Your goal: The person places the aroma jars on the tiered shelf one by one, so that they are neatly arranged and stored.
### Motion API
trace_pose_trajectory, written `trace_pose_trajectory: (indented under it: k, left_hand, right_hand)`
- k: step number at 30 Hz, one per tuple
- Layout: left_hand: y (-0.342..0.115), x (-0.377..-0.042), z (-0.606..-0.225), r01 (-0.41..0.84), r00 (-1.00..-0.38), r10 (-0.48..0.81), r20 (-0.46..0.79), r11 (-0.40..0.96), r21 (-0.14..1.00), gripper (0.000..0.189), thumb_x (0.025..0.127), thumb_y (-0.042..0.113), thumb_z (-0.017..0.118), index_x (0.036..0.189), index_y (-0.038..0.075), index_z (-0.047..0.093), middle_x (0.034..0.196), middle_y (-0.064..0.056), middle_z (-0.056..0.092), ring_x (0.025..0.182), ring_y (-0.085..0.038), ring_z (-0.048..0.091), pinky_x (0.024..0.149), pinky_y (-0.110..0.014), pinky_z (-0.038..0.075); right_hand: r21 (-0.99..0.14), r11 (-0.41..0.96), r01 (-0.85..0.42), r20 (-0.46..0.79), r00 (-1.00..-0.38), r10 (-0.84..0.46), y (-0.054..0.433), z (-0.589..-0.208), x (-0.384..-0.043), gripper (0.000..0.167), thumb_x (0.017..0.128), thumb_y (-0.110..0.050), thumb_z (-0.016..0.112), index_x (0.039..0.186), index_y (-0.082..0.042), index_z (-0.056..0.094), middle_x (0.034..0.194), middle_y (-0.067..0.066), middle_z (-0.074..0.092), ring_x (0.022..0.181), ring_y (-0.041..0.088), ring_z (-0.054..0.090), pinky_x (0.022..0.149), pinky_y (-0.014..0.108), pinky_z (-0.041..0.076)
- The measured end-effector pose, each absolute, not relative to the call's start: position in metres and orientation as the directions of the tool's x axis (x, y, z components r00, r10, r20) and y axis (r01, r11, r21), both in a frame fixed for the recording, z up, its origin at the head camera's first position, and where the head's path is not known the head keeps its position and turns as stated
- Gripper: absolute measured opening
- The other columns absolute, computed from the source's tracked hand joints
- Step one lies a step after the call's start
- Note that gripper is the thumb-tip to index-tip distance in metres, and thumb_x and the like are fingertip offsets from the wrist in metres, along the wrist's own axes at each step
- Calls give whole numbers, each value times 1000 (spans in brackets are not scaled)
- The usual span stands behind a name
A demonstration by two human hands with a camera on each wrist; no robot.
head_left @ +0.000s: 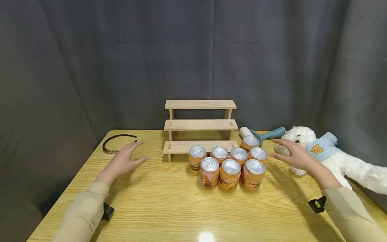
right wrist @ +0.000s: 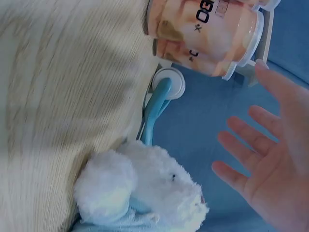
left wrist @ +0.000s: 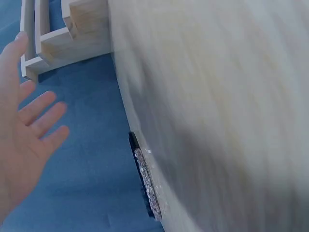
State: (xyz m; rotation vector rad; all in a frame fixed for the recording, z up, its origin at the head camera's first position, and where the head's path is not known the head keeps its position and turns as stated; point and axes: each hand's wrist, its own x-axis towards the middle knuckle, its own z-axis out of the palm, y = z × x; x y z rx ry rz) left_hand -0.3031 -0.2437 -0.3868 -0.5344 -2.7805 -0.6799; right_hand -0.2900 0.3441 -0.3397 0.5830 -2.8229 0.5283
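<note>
My left hand (head_left: 123, 162) hovers over the left part of the table with fingers extended and nothing in it; the left wrist view shows its spread fingers and bare palm. Nearest to it lies a black headband (head_left: 106, 148). On the other side, my right hand (head_left: 294, 154) is held in the air, fingers stretched toward a cluster of orange cans (head_left: 230, 176) with silver lids, not touching them. Several cans stand upright close together, in front of a three-tier wooden shelf (head_left: 201, 125). In the right wrist view the cans (right wrist: 207, 29) appear above the right fingertips.
Behind the right hand a white plush bear (head_left: 347, 159) in a blue shirt lies at the table's right edge. A lint roller with a blue handle (head_left: 273, 133) lies at the back, next to the cans. Dark curtains (head_left: 145, 60) hang behind the wooden table (head_left: 169, 208).
</note>
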Motion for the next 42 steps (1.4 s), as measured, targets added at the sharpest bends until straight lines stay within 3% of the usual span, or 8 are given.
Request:
trace_pose_trajectory:
  k: [6, 16, 24, 36, 42]
  left_hand:
    - [-231, -311, -386, 406, -912, 308, 272, 779, 479, 62, 89, 43, 62, 137, 7, 49, 134, -15, 54, 119, -34, 53, 101, -52, 42]
    - [-223, -329, -394, 416, -909, 331, 254, 766, 490, 58, 89, 44, 61, 133, 7, 52, 132, -13, 56, 119, -32, 53, 100, -50, 44]
    - [-221, -340, -398, 458, -887, 379, 264, 797, 394, 54, 90, 40, 62, 130, 5, 55, 127, -13, 60, 114, -30, 58, 97, -48, 47]
    - [-223, -349, -398, 488, -862, 418, 285, 837, 249, 58, 86, 45, 65, 128, 5, 57, 125, -14, 61, 96, -28, 66, 86, -45, 53]
    - [-218, -353, -399, 538, -814, 479, 329, 835, 114, 63, 86, 44, 66, 132, 3, 53, 132, -17, 55, 117, -34, 55, 102, -49, 43]
  right_hand:
    - [-341, 827, -447, 285, -887, -362, 334, -342, -296, 54, 91, -33, 62, 130, 4, 52, 128, 25, 55, 114, 44, 52, 92, 60, 44]
    - [-364, 805, -469, 278, -879, -387, 322, -345, -301, 48, 92, -32, 61, 126, 1, 55, 124, 22, 58, 108, 40, 57, 88, 56, 48]
    - [-434, 760, -484, 276, -874, -400, 317, -358, -305, 44, 90, -28, 64, 120, 2, 56, 114, 22, 59, 96, 35, 62, 76, 47, 55]
    - [-441, 774, -454, 253, -891, -378, 317, -362, -302, 40, 87, -31, 68, 114, -3, 61, 106, 13, 64, 92, 27, 63, 74, 35, 56]
    - [-488, 765, -419, 219, -908, -358, 315, -363, -304, 45, 86, -33, 68, 119, -3, 58, 110, 14, 63, 96, 27, 62, 75, 32, 54]
